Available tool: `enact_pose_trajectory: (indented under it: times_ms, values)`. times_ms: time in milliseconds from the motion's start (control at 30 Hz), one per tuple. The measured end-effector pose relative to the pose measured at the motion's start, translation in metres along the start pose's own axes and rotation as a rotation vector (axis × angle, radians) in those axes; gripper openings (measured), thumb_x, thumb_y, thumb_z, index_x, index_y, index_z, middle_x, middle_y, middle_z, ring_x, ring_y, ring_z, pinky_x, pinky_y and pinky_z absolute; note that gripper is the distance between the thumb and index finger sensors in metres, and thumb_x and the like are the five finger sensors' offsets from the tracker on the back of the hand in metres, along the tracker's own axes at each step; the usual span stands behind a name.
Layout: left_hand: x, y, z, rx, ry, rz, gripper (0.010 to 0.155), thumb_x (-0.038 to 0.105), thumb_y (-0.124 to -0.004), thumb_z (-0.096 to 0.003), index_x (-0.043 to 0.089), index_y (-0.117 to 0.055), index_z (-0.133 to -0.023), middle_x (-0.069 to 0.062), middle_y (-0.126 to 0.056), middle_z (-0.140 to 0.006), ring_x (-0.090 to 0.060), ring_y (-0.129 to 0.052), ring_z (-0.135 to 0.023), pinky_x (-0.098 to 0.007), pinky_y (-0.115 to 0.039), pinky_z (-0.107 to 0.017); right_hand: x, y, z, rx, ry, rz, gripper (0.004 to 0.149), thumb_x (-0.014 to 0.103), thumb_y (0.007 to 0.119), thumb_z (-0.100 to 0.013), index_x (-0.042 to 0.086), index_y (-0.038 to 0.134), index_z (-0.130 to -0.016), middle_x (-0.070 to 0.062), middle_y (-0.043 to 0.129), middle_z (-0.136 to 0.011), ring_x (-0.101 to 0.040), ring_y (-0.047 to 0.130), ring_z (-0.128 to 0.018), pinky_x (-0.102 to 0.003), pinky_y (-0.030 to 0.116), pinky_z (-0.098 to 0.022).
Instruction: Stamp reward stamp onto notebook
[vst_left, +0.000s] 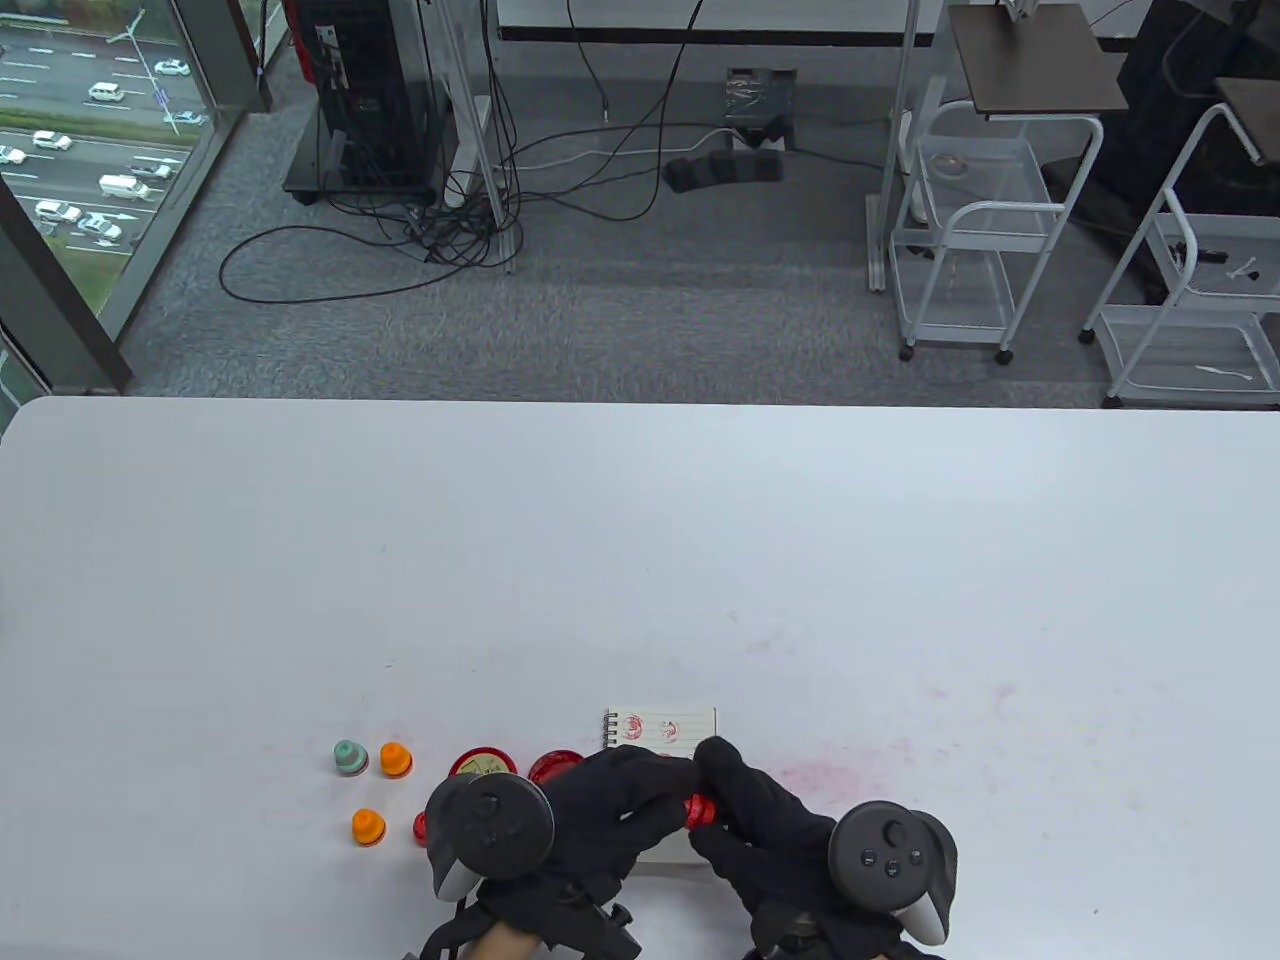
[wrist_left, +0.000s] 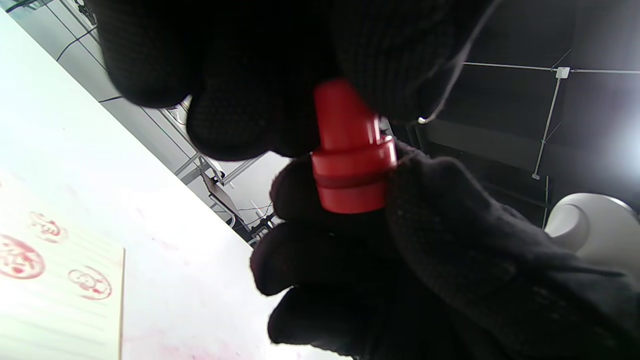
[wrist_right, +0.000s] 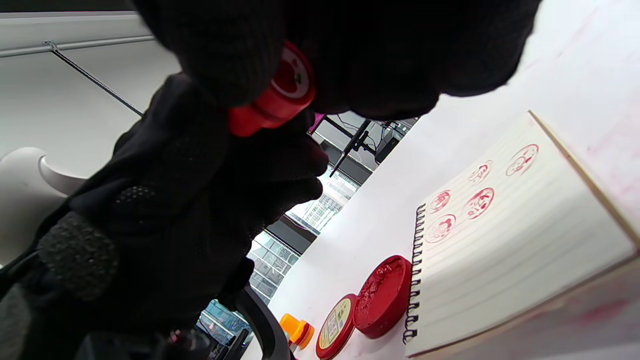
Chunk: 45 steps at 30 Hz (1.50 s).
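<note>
Both hands meet above the near part of the notebook (vst_left: 662, 728), sharing one red stamp (vst_left: 699, 811). The left hand (vst_left: 600, 815) has its fingers (wrist_left: 240, 125) curled round the narrow handle end, while the right hand (vst_left: 770, 825) pinches the wider base, whose printing face (wrist_right: 291, 75) shows between its fingers (wrist_right: 235, 65). The stamp is held in the air, lying roughly sideways, not touching the page.

Risks, as I judge them: with two grips on one small piece, a pull could part base from handle or let it slip, and an inked face brushing a glove or the desk (vst_left: 640, 560) would smear; the desk already carries pink stains (vst_left: 850, 775). Coming down tilted would give a half print, and landing on an existing mark would blur both.

Counted: one notebook, lying open with five red prints (wrist_right: 477, 202) visible in the right wrist view; one stamp in hand; two orange stamps (vst_left: 394, 760), one grey-green stamp (vst_left: 348, 757); one open ink pad (wrist_right: 382, 295) with its lid (wrist_right: 336, 327) beside it; a small red piece (vst_left: 421, 828) half hidden by the left hand
</note>
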<state>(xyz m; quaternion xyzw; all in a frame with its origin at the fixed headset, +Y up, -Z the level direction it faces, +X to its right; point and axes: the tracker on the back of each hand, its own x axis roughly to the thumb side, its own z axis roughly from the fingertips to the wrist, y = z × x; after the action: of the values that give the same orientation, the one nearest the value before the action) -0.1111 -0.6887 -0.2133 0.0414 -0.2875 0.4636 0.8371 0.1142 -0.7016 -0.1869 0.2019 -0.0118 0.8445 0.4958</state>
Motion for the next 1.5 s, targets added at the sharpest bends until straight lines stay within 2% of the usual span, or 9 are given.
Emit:
enact_pose_trajectory:
  times_ms: [433, 533, 633, 867, 1067, 1233, 1500]
  values:
    - [0.0, -0.003, -0.004, -0.055, 0.008, -0.024, 0.046, 0.036, -0.085, -0.0429, 0.02, -0.094, -0.085, -0.009, -0.101, -0.079, -0.024, -0.103, -0.06, -0.044, -0.088, -0.052, -0.003, -0.001, 0.0, 0.005, 0.016, -0.004, 0.068, 0.028, 0.082, -0.042, 0.006, 0.057, -0.102, -0.017, 0.082, -0.088, -0.039, 0.089, -0.069, -0.052, 0.081, -0.05]
    - [0.0, -0.002, -0.005, -0.049, 0.011, -0.02, 0.046, 0.037, -0.085, -0.0428, 0.02, -0.094, -0.085, -0.009, -0.101, -0.079, -0.023, -0.103, -0.06, -0.044, -0.088, -0.052, -0.004, -0.002, 0.0, 0.009, 0.026, -0.016, 0.069, 0.03, 0.082, -0.043, 0.007, 0.055, -0.103, -0.017, 0.078, -0.092, -0.041, 0.087, -0.072, -0.053, 0.08, -0.051]
    - [0.0, 0.003, -0.005, -0.036, 0.006, -0.046, 0.046, 0.037, -0.085, -0.0428, 0.021, -0.094, -0.085, -0.009, -0.101, -0.08, -0.023, -0.103, -0.06, -0.044, -0.088, -0.052, -0.003, -0.007, -0.001, 0.051, 0.038, -0.012, 0.074, 0.033, 0.081, -0.044, 0.008, 0.049, -0.106, -0.021, 0.066, -0.101, -0.05, 0.075, -0.081, -0.06, 0.072, -0.056]
    - [-0.002, 0.022, -0.01, 0.017, 0.01, -0.126, 0.046, 0.038, -0.086, -0.0427, 0.021, -0.094, -0.085, -0.009, -0.101, -0.079, -0.023, -0.103, -0.06, -0.044, -0.087, -0.052, -0.006, -0.023, 0.002, -0.002, 0.044, 0.099, 0.073, 0.036, 0.079, -0.046, 0.009, 0.049, -0.107, -0.022, 0.061, -0.105, -0.059, 0.06, -0.089, -0.072, 0.059, -0.06]
    - [-0.003, 0.034, -0.014, 0.063, 0.028, -0.151, 0.047, 0.039, -0.086, -0.0424, 0.02, -0.094, -0.085, -0.009, -0.101, -0.078, -0.023, -0.102, -0.059, -0.045, -0.087, -0.052, -0.01, -0.038, 0.006, -0.016, 0.057, 0.31, 0.071, 0.038, 0.078, -0.047, 0.011, 0.052, -0.107, -0.023, 0.058, -0.108, -0.063, 0.051, -0.095, -0.08, 0.05, -0.062]
    - [0.001, 0.051, -0.018, 0.068, 0.039, -0.291, 0.047, 0.038, -0.086, -0.0423, 0.021, -0.094, -0.085, -0.008, -0.1, -0.08, -0.023, -0.102, -0.061, -0.045, -0.086, -0.054, -0.011, -0.044, 0.007, -0.027, 0.078, 0.359, 0.071, 0.038, 0.078, -0.047, 0.013, 0.051, -0.107, -0.022, 0.056, -0.111, -0.065, 0.045, -0.097, -0.082, 0.045, -0.062]
    - [-0.012, 0.096, -0.055, -0.124, 0.137, -0.651, 0.047, 0.037, -0.086, -0.0426, 0.022, -0.093, -0.086, -0.008, -0.099, -0.083, -0.024, -0.101, -0.064, -0.046, -0.085, -0.055, -0.01, -0.05, 0.009, -0.041, 0.094, 0.479, 0.069, 0.037, 0.077, -0.047, 0.013, 0.052, -0.107, -0.021, 0.057, -0.11, -0.064, 0.047, -0.095, -0.081, 0.047, -0.062]
